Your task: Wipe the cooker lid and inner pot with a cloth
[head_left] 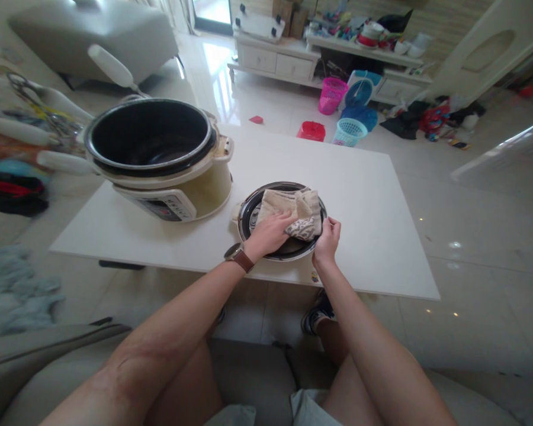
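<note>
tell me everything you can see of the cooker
The cooker stands upright and lidless toward the left of the white table. Its cream, yellowish body looks plastic; it has a dark inner pot with a shiny rim, a side handle and a front control panel. Neither the left hand nor the right hand touches it.

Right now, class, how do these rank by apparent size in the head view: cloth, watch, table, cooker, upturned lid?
Largest to smallest, as they look here:
1. Table
2. Cooker
3. Upturned lid
4. Cloth
5. Watch
</note>
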